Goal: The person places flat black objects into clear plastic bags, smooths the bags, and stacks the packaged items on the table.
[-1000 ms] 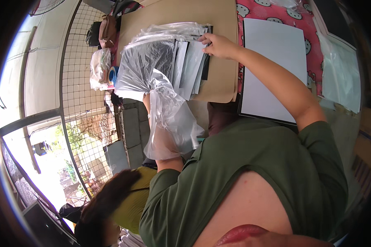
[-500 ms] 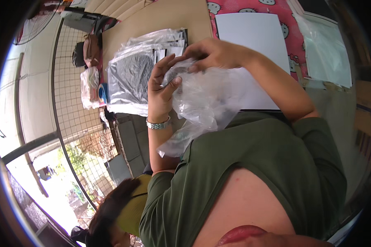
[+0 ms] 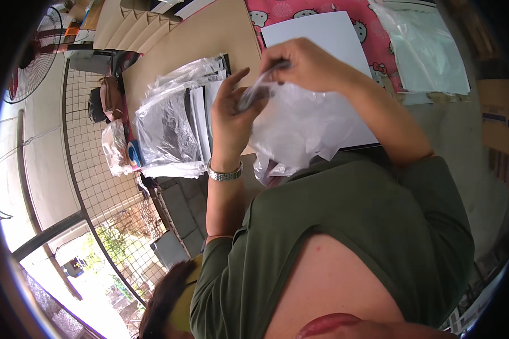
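A clear plastic bag (image 3: 294,121), crumpled and loose, hangs between my hands in front of my chest. My left hand (image 3: 234,116), with a metal watch at its wrist, pinches the gathered edge of the bag between thumb and fingers. Up and to the right, my right hand (image 3: 305,65) grips another part of the same edge, its fingertips partly blurred. Beside my left hand lies a stack of dark and white flat sheets in clear plastic (image 3: 169,124). Beneath the bag and my right forearm is a large white sheet (image 3: 322,34).
Brown cardboard (image 3: 209,39) covers the table's left part, with folded cardboard (image 3: 133,28) at the back. Clear plastic bags (image 3: 429,51) lie flat at the right on a pink patterned cloth (image 3: 282,14). A roll of blue tape (image 3: 133,152) sits at the left edge. Another person (image 3: 169,299) is at lower left.
The bag's hanging corner has come up from beside my left forearm and is bunched nearer the middle. My hands have drawn slightly apart along its edge. The whole view has shifted a little.
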`<action>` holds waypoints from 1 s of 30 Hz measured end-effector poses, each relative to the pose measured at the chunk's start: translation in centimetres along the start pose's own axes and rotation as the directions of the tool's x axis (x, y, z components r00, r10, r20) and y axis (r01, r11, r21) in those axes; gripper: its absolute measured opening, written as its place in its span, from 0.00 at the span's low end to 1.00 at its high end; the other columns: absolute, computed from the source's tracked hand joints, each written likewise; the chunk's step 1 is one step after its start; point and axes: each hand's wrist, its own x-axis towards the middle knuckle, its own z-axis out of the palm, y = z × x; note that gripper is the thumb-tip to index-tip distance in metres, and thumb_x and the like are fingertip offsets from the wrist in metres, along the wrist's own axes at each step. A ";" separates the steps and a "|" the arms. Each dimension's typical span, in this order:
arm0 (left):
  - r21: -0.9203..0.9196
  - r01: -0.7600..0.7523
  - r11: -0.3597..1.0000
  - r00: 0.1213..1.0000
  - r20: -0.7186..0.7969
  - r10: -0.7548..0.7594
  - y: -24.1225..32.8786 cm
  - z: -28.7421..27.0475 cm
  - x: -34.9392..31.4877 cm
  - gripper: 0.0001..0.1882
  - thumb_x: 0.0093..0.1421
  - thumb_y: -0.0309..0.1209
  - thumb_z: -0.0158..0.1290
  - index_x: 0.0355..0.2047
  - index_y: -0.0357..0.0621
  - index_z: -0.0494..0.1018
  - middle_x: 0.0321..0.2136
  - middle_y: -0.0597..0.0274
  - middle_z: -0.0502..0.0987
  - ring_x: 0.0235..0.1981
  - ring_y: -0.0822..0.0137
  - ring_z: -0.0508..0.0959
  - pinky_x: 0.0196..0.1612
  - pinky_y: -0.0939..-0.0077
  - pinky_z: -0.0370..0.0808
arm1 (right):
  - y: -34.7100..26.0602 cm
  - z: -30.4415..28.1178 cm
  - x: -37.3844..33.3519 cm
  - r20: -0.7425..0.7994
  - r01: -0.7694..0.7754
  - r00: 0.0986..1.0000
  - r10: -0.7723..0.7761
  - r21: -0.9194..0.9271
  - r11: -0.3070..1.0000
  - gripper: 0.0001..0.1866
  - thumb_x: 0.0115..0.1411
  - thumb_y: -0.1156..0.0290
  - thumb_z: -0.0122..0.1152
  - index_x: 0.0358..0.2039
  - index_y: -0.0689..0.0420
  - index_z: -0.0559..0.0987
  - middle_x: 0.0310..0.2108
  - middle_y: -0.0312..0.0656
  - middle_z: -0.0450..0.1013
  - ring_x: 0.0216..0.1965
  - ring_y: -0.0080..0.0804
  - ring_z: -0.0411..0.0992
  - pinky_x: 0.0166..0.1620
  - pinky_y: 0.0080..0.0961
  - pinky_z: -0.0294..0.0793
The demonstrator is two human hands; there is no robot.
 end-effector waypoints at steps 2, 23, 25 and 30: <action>-0.075 0.014 0.997 1.000 0.000 -0.014 -0.2 -0.2 -0.1 0.27 0.49 0.14 0.53 0.51 0.34 0.62 0.34 0.50 0.78 0.35 0.69 0.78 0.38 0.83 0.73 | -0.8 -1.3 -0.4 0.044 -0.155 0.988 0.149 0.153 0.976 0.06 0.52 0.77 0.60 0.31 0.64 0.74 0.23 0.35 0.71 0.26 0.20 0.68 0.35 0.19 0.69; 0.335 0.066 0.940 0.985 0.129 -0.115 -0.5 0.0 -1.8 0.24 0.46 0.17 0.58 0.45 0.34 0.66 0.27 0.63 0.75 0.30 0.75 0.75 0.35 0.85 0.70 | -2.0 1.1 -1.8 0.159 -0.010 0.987 0.033 -0.145 0.989 0.08 0.53 0.76 0.59 0.34 0.63 0.74 0.30 0.41 0.74 0.32 0.24 0.71 0.36 0.23 0.70; 0.407 0.036 0.913 0.983 0.149 -0.105 0.0 -0.2 -1.8 0.23 0.46 0.18 0.58 0.43 0.33 0.65 0.27 0.63 0.75 0.30 0.74 0.75 0.36 0.83 0.71 | -2.2 -0.2 -1.8 0.163 -0.168 0.970 0.179 -0.079 0.983 0.07 0.52 0.77 0.59 0.33 0.63 0.73 0.29 0.39 0.74 0.29 0.22 0.70 0.34 0.21 0.70; 0.258 0.199 0.946 0.962 0.133 -0.238 -1.3 -1.9 -2.2 0.14 0.47 0.21 0.61 0.34 0.33 0.71 0.30 0.62 0.76 0.30 0.77 0.74 0.33 0.83 0.71 | -0.8 -0.7 -1.9 0.050 -0.070 0.996 0.070 -0.001 0.998 0.09 0.53 0.71 0.59 0.33 0.62 0.76 0.25 0.41 0.74 0.29 0.25 0.71 0.34 0.22 0.70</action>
